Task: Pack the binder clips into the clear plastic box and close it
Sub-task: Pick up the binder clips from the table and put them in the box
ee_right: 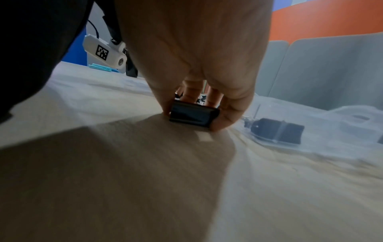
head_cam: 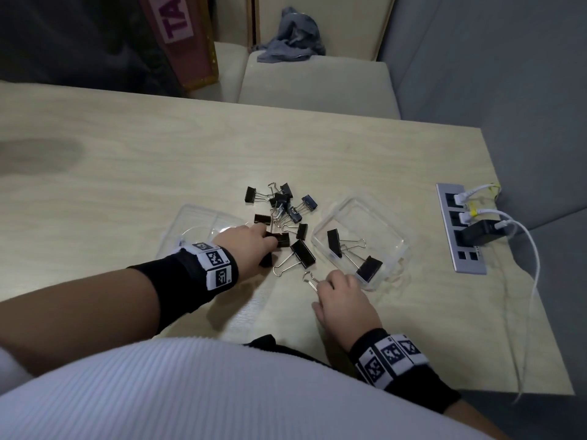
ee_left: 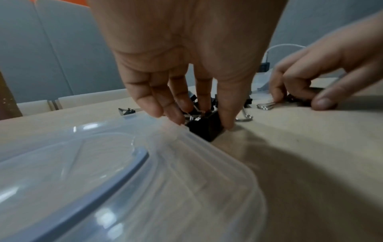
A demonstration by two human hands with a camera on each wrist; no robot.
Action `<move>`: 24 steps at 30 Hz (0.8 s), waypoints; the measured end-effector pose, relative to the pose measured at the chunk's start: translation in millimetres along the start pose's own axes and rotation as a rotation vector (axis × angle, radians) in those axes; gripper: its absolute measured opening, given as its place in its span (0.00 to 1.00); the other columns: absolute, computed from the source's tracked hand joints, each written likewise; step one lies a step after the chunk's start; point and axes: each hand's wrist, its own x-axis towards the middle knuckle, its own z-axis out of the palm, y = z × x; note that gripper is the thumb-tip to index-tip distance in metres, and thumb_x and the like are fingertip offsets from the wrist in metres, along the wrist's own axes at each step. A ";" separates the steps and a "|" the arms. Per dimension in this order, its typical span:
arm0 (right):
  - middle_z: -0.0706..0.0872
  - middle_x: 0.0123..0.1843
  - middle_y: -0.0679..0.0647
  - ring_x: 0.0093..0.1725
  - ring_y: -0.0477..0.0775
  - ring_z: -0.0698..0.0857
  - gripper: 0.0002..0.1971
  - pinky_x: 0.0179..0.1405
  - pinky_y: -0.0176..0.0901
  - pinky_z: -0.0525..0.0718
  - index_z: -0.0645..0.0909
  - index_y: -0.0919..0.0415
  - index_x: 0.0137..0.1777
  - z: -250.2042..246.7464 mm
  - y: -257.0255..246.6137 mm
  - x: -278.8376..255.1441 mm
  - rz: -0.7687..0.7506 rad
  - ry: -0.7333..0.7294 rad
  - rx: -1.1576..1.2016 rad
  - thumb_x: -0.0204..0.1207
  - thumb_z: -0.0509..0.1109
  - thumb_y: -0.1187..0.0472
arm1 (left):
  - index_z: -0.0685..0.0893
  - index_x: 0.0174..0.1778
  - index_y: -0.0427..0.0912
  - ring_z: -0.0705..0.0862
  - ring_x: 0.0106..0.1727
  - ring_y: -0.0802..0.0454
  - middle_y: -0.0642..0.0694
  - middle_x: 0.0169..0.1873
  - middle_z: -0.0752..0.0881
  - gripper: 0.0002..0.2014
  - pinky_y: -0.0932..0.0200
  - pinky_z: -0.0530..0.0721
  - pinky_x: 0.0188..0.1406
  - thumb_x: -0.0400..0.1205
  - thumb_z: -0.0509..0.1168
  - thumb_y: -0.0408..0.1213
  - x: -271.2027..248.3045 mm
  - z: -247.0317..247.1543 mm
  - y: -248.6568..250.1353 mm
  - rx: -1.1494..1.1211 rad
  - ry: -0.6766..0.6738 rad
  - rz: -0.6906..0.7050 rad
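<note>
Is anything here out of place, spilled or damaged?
Nothing looks damaged. Most binder clips lie in a loose heap on the table, outside the clear box, which holds only two. The lid lies apart, on the left. That fits unfinished packing, not a spill.

A pale wood-grain table [head_cam: 158, 147] carries a loose heap of black binder clips [head_cam: 281, 206], a clear plastic box [head_cam: 362, 217] right of them, its lid [head_cam: 197, 217] left, and a recessed socket strip [head_cam: 460, 227].

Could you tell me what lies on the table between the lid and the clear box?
In the head view, the loose binder clips lie between lid and clear box.
</note>
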 end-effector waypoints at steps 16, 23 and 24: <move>0.78 0.57 0.53 0.57 0.55 0.77 0.08 0.56 0.47 0.80 0.81 0.60 0.53 -47.1 60.5 5.9 0.250 0.216 0.328 0.75 0.71 0.60 | 0.89 0.46 0.45 0.82 0.45 0.48 0.47 0.45 0.80 0.06 0.63 0.71 0.42 0.75 0.69 0.36 -9.3 -35.5 10.9 -0.350 0.122 0.174; 0.81 0.55 0.54 0.56 0.59 0.78 0.09 0.54 0.53 0.79 0.84 0.58 0.52 -39.2 46.6 0.9 0.228 0.269 0.275 0.73 0.72 0.59 | 0.90 0.45 0.49 0.81 0.45 0.55 0.50 0.46 0.82 0.07 0.62 0.76 0.47 0.72 0.75 0.38 -7.2 -64.0 31.3 -0.455 0.200 0.318; 0.81 0.56 0.54 0.56 0.59 0.78 0.10 0.54 0.52 0.79 0.84 0.58 0.53 -37.3 45.3 0.0 0.237 0.259 0.279 0.73 0.71 0.59 | 0.91 0.45 0.50 0.80 0.45 0.56 0.51 0.46 0.82 0.08 0.64 0.74 0.45 0.72 0.75 0.37 -4.3 -66.8 34.8 -0.461 0.234 0.344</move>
